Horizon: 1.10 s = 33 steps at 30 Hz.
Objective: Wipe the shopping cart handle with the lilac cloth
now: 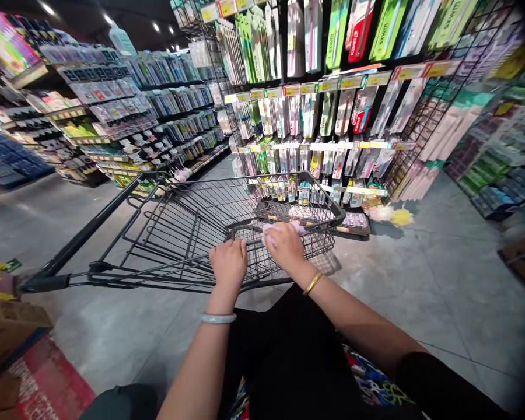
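Note:
A dark metal shopping cart [91, 227] stands sideways in front of me, its handle at the left. My left hand [228, 263] is closed around the cart's near top rail. To its right, my right hand [284, 248] is closed on a pale pink cloth [297, 227] at the same rail. The cloth bunches out on both sides of the fingers, and its full shape is hidden. A pale bracelet [219, 318] circles my left wrist, and a gold bangle [312, 283] my right. Through the wire mesh I see the grey floor.
Ahead rises a rack of toothbrushes [338, 35] in hanging packs. More stocked shelves [175, 102] line the left and right. Fluffy yellow and pink items [401, 217] sit low by the rack's base. Cardboard boxes [9, 326] and a red mat [55, 373] lie at the lower left.

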### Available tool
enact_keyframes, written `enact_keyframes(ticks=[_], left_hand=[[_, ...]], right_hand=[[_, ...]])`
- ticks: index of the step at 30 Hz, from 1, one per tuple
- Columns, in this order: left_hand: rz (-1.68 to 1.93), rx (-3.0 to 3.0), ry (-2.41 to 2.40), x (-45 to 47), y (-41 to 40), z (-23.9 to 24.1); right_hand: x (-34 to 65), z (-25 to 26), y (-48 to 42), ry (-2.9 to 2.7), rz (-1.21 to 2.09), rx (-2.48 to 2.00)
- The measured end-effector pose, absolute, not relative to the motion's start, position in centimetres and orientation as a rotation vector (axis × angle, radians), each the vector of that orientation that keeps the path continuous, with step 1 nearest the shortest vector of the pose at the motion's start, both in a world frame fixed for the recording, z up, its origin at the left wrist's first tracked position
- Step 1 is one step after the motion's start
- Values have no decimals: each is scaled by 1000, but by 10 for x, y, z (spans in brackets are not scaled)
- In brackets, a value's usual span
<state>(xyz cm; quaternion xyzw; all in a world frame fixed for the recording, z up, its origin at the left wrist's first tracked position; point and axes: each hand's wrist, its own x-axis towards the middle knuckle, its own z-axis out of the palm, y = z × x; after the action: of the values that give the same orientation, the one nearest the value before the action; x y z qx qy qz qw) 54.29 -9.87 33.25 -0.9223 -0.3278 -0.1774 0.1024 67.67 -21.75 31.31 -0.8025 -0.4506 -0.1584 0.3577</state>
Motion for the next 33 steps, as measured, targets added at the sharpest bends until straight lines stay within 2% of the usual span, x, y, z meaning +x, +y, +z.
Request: enact_keyframes(ticks=[4, 11, 14, 20, 24, 28, 30, 33], left_hand=[[-510, -2817, -863, 531, -93, 337], [-597, -2613, -1108, 497, -70, 335], [-581, -2604, -1085, 501, -71, 332], [-614, -2608, -1014, 507, -87, 330], [-647, -2641, -970, 505, -98, 328], [-683, -2671, -969, 511, -112, 325], [-685, -2690, -974, 518, -119, 325], [-663, -2745, -945, 523, -127, 328]], right_hand=[[690, 309, -230, -1269, -398, -2018], [752, 298, -271, -983, -469, -2170], [723, 305, -247, -883, -461, -2255], [644, 322, -203, -1283, -383, -2053], [667, 319, -227, -1338, -359, -2057], [691, 318, -244, -1108, -383, -2186], [679, 321, -237, -1041, -401, -2222], [644, 327, -220, -1219, -406, -2147]])
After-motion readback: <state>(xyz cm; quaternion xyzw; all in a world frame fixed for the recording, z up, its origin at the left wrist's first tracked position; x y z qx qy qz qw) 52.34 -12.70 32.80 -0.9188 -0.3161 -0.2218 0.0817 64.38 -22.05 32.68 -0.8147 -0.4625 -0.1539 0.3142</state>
